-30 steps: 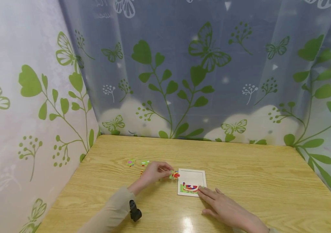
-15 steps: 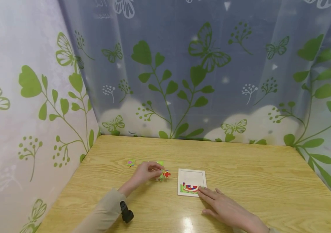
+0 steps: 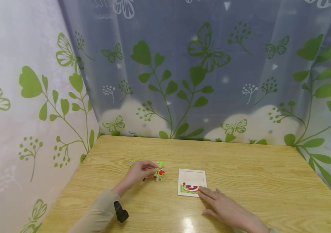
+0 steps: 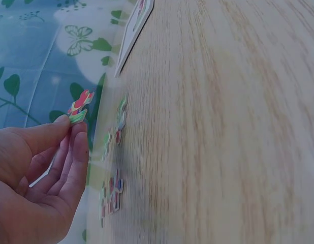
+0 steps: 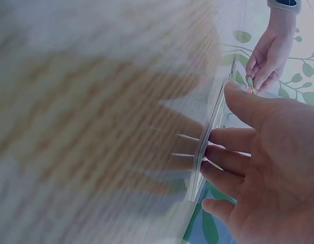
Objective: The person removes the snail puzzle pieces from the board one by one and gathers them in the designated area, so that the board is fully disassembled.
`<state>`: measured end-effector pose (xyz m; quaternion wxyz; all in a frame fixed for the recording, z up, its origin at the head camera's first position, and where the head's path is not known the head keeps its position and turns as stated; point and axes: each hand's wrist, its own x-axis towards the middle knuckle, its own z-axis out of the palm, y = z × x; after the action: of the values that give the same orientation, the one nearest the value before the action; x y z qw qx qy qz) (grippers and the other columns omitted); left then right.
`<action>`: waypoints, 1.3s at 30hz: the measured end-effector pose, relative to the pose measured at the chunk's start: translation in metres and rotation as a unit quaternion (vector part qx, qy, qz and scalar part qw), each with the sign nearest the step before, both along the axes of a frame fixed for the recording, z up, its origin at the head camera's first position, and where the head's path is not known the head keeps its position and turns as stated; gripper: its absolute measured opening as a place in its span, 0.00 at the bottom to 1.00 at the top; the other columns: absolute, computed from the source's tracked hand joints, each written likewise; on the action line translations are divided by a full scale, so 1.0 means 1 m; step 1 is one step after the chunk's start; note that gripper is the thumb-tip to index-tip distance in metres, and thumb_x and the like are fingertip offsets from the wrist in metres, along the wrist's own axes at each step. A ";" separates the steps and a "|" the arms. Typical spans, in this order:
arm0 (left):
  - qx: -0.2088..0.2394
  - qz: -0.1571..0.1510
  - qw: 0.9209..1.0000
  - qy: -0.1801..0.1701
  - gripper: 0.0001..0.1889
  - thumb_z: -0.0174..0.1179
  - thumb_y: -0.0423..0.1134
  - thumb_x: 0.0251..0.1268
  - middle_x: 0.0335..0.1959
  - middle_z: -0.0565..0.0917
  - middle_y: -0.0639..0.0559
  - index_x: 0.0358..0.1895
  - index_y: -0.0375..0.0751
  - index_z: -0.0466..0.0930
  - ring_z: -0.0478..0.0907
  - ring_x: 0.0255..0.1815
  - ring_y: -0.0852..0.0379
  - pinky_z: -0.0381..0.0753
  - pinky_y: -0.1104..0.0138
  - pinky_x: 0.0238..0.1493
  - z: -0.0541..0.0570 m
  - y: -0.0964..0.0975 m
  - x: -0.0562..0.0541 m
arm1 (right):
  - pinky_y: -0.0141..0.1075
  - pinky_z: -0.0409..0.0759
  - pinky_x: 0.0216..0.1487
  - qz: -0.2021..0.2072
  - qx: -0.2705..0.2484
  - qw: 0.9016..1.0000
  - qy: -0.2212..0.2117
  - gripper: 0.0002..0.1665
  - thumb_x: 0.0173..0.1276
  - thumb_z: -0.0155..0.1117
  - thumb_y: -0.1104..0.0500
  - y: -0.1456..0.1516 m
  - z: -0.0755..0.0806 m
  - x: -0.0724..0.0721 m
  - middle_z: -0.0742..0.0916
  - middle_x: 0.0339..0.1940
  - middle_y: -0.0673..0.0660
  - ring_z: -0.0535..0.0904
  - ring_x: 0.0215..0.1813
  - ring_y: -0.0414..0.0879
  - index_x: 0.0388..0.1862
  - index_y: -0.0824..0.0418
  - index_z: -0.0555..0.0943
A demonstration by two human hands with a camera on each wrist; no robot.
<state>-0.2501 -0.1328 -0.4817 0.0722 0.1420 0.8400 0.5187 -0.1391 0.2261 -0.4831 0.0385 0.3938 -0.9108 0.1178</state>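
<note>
My left hand [image 3: 137, 172] pinches a red, yellow and green jigsaw piece [image 4: 81, 105] between thumb and fingertips, held above the table in the left wrist view. Below it lie loose jigsaw pieces [image 4: 116, 190], partly covered by the hand in the head view. To the right sits a square white puzzle tray [image 3: 191, 175]. Along its near side, colourful pieces [image 3: 190, 188] with red, blue and green print are laid in; the rest of its floor is bare. My right hand [image 3: 226, 208] rests its extended fingertips on the tray's near right corner, covering that corner.
The wooden table [image 3: 255, 174] reaches back to a printed curtain [image 3: 168, 64] with butterflies and leaves. A pale patterned wall covering [image 3: 34, 113] borders its left side. A black device [image 3: 121, 212] is strapped at the left wrist.
My left hand has moved left, away from the tray, with the jigsaw piece still pinched, and is now over the loose pieces. The right hand and tray have stayed in place.
</note>
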 end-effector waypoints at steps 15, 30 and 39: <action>0.007 0.046 0.999 -0.002 0.09 0.64 0.34 0.71 0.40 0.89 0.44 0.49 0.35 0.87 0.87 0.37 0.51 0.87 0.60 0.41 0.001 -0.023 -0.002 | 0.61 0.73 0.64 -0.004 0.004 1.000 0.003 0.38 0.77 0.58 0.44 0.000 0.000 0.001 0.76 0.71 0.65 0.76 0.69 0.56 0.73 0.69 0.71; 0.014 0.065 0.998 0.005 0.10 0.64 0.33 0.70 0.42 0.88 0.38 0.48 0.29 0.85 0.87 0.39 0.49 0.87 0.61 0.41 -0.003 -0.047 -0.004 | 0.62 0.72 0.64 -0.006 0.005 1.000 -0.004 0.38 0.77 0.58 0.43 0.000 0.000 0.000 0.76 0.72 0.65 0.75 0.69 0.57 0.73 0.69 0.71; 0.018 0.073 0.997 0.001 0.11 0.64 0.32 0.70 0.43 0.88 0.39 0.50 0.29 0.85 0.86 0.39 0.51 0.87 0.63 0.41 -0.007 -0.060 -0.003 | 0.62 0.70 0.65 -0.015 0.005 0.999 -0.038 0.39 0.77 0.56 0.42 0.000 0.003 0.000 0.74 0.73 0.66 0.73 0.71 0.57 0.74 0.69 0.69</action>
<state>-0.2526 -0.1929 -0.4883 0.0311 0.0822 0.8386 0.5376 -0.1393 0.2258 -0.4802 0.0039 0.3756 -0.9179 0.1276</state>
